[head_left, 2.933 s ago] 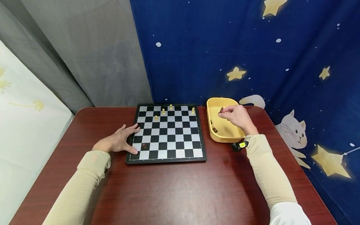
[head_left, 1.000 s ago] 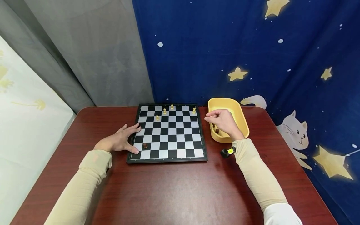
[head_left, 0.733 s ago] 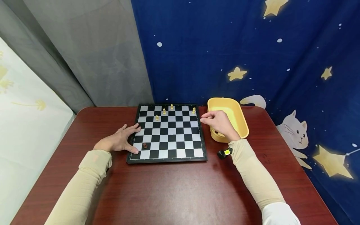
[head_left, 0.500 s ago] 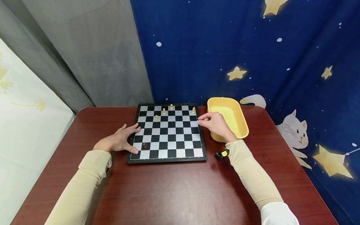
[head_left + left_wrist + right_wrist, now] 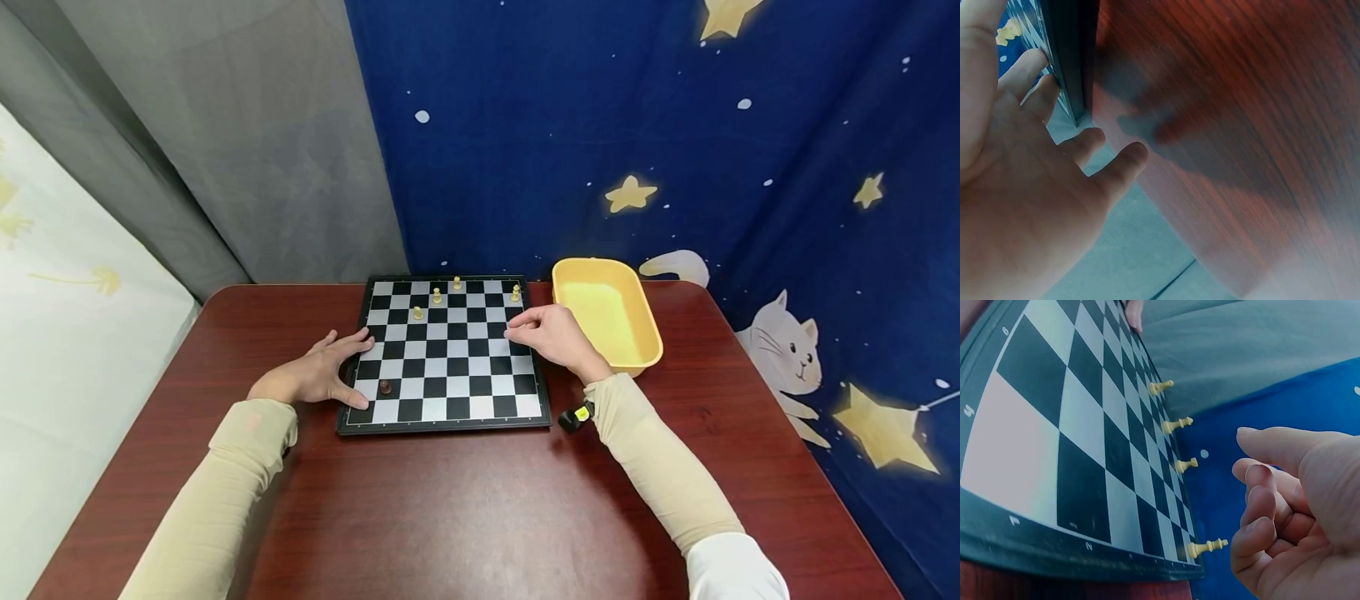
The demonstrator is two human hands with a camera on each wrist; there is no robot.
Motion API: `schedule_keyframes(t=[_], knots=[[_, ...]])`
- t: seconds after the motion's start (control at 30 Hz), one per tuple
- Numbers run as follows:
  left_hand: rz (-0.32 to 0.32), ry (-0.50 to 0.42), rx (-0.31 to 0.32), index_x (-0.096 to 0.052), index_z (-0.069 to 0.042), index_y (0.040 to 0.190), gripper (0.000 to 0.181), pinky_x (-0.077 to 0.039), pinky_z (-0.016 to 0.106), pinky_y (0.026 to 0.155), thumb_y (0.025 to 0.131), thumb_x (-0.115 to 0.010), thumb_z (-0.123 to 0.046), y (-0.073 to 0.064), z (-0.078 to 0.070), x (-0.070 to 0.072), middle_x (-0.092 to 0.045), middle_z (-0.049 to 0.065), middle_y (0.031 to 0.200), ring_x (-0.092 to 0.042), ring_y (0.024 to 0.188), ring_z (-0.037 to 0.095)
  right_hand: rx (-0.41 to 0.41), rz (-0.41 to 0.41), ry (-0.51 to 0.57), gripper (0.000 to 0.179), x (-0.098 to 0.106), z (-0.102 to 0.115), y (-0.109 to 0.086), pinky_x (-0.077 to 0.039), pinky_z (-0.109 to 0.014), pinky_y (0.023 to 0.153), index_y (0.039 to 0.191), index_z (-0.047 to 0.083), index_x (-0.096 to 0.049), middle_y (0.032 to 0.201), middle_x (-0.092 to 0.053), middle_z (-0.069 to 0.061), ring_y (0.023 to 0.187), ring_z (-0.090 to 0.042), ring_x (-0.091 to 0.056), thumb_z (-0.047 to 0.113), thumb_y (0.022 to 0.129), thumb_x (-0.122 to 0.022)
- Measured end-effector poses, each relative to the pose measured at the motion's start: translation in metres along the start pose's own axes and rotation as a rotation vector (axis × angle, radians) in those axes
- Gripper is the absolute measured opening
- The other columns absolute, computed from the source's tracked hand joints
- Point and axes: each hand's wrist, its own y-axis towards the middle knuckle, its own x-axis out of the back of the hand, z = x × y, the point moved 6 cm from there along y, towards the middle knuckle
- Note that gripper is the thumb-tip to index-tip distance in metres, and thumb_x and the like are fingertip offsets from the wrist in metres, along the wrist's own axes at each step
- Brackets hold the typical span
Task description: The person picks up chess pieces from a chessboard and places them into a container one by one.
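Note:
My left hand (image 5: pixel 318 371) rests, fingers spread, along the left edge of the chessboard (image 5: pixel 442 429), its thumb on the playing surface. Beside that thumb stands a dark brown chess piece (image 5: pixel 386 387). In the head view my right hand (image 5: pixel 555 335) is over the board's right side, thumb and index finger drawn together. The right wrist view shows the other fingers (image 5: pixel 1257 528) curled; no piece shows between the fingertips, and I cannot tell whether one is hidden there. Several cream pieces stand toward the far side, among them a tall one (image 5: pixel 1207 547) near the far right corner.
A yellow plastic basket (image 5: pixel 645 321) sits right of the board, its near left part behind my right hand. Both are on a red-brown wooden table (image 5: pixel 450 517). Behind the table hang a grey curtain (image 5: pixel 300 167) and a blue starry curtain (image 5: pixel 525 142).
My right hand, which earlier pinched a dark chess piece over the basket, has moved left onto the board's right side. The left hand and the standing pieces have stayed put.

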Motion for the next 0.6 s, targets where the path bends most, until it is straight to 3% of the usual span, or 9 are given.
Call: schedule_keyframes(t=[0.1, 0.2, 0.4, 0.6], knots=[[-0.003, 0.005, -0.001, -0.032, -0.01, 0.161, 0.116, -0.009, 0.074, 0.121, 0.068, -0.091, -0.048, 0.0, -0.001, 0.001, -0.012, 0.014, 0.173, 0.005, 0.154, 0.056, 0.015, 0.012, -0.056, 0.02, -0.004, 0.003, 0.002, -0.048, -0.033, 0.076, 0.099, 0.018, -0.081, 0.081, -0.077, -0.009, 0.073, -0.015, -0.063, 0.034, 0.089, -0.078], [-0.001, 0.003, -0.003, -0.032, -0.009, 0.161, 0.116, -0.009, 0.075, 0.12, 0.068, -0.091, -0.047, -0.001, -0.002, 0.001, -0.012, 0.015, 0.173, 0.005, 0.154, 0.057, 0.021, 0.03, -0.072, 0.021, -0.011, 0.005, 0.003, -0.045, -0.035, 0.073, 0.1, 0.019, -0.081, 0.078, -0.074, -0.011, 0.069, -0.015, -0.059, 0.036, 0.089, -0.078], [0.004, -0.011, -0.001, -0.031, -0.009, 0.161, 0.116, -0.008, 0.075, 0.121, 0.069, -0.091, -0.046, -0.001, -0.002, 0.001, -0.011, 0.014, 0.173, 0.006, 0.154, 0.056, 0.038, 0.049, -0.052, 0.019, -0.02, 0.011, 0.002, -0.036, -0.025, 0.054, 0.099, 0.018, -0.081, 0.063, -0.06, 0.001, 0.057, -0.013, -0.048, 0.034, 0.089, -0.079], [0.002, -0.017, -0.001, -0.031, -0.009, 0.161, 0.116, -0.008, 0.075, 0.12, 0.069, -0.091, -0.045, -0.001, 0.0, 0.0, -0.01, 0.014, 0.173, 0.006, 0.154, 0.056, 0.057, 0.066, -0.049, 0.018, -0.032, 0.017, 0.003, -0.04, -0.023, 0.056, 0.099, 0.019, -0.082, 0.068, -0.069, 0.003, 0.06, -0.01, -0.053, 0.033, 0.088, -0.079]])
